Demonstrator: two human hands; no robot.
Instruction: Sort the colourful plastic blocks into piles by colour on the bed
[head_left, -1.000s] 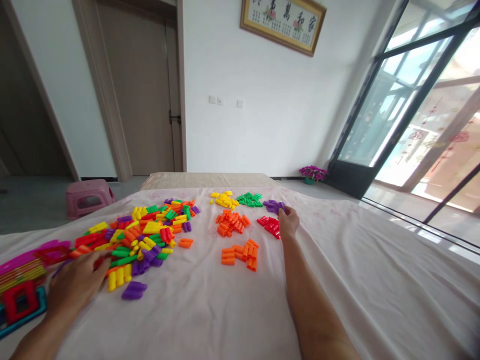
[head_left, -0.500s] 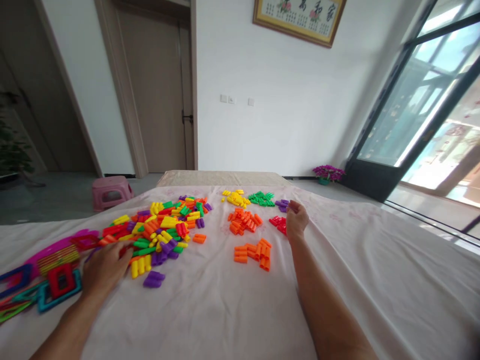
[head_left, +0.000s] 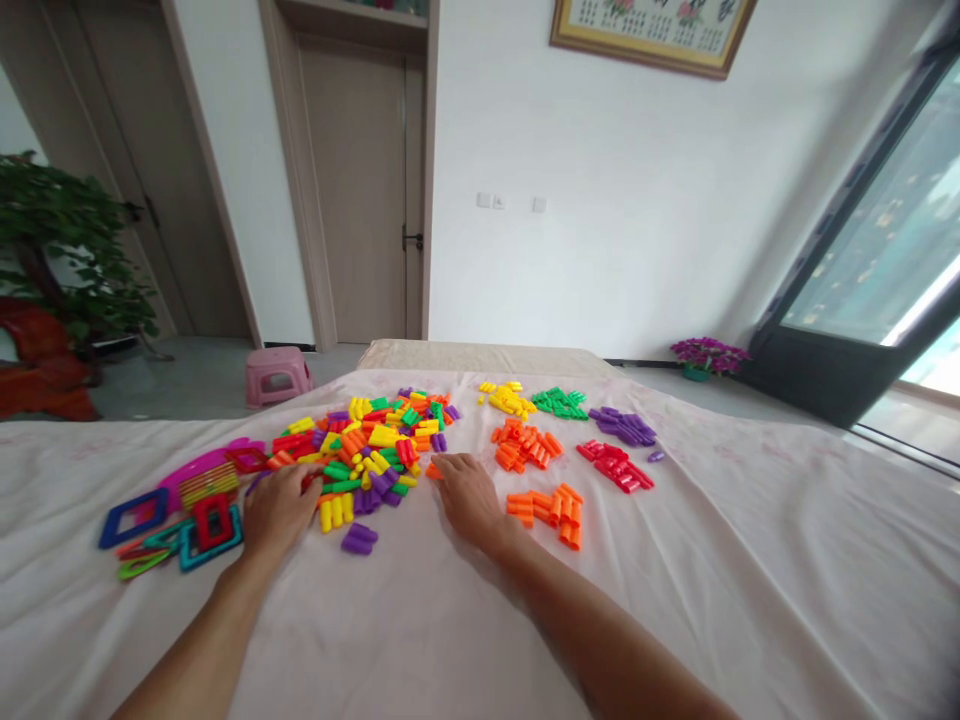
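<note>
A mixed heap of tube-shaped plastic building blocks [head_left: 375,440] lies on the left half of the cloth. My left hand [head_left: 281,508] is at the heap's near left side, its fingers curled in around a small red block [head_left: 308,481], which is mostly hidden. Right of the heap, my right hand [head_left: 471,500] has its fingertips on an orange block [head_left: 434,471] lying by itself. Single-colour groups are spread to the right: yellow [head_left: 510,400], green [head_left: 559,402], purple [head_left: 624,426], red [head_left: 616,466] and orange [head_left: 525,446]. More orange blocks [head_left: 556,510] sit nearer me.
Flat magnetic frames, one of them blue [head_left: 133,517], and a magenta plate [head_left: 202,468] lie left of my left hand. A loose purple pair [head_left: 360,539] rests before the heap. Beyond the cloth-covered table [head_left: 420,630] stand a pink stool [head_left: 277,376] and potted flowers [head_left: 709,355].
My right hand has moved left, from the purple and red groups to the lone orange block by the heap. My left hand stays at the heap. The view has turned left.
</note>
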